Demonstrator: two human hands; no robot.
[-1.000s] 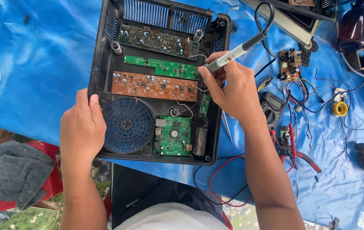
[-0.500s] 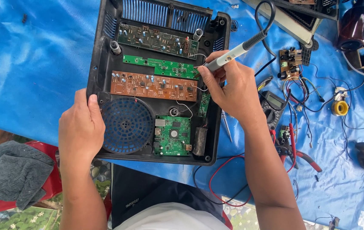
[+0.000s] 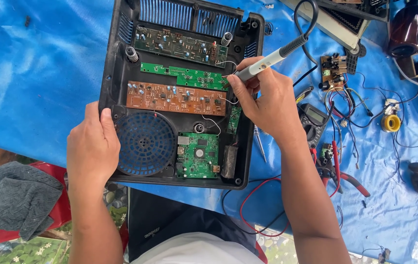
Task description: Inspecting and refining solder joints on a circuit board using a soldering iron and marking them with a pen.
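An opened black plastic casing [image 3: 121,63] lies on a blue sheet. Inside are a brown circuit board [image 3: 174,98], a long green circuit board [image 3: 184,76], a darker board [image 3: 174,45] at the top, a small square green board [image 3: 198,155] and a round blue fan grille [image 3: 145,143]. My right hand [image 3: 265,100] holds a grey soldering iron [image 3: 267,61] like a pen, its tip at the right end of the long green board. My left hand [image 3: 91,146] grips the casing's lower left edge beside the grille.
Right of the casing lie a multimeter [image 3: 314,120], red-handled pliers [image 3: 345,178], a small loose board [image 3: 333,68], a yellow solder spool [image 3: 390,122] and tangled wires. A grey cloth [image 3: 16,198] on a red stool sits lower left. A blue sheet [image 3: 38,73] covers the table.
Almost nothing differs. My right hand and the soldering iron stay at the right end of the green board; my left hand keeps its grip on the casing.
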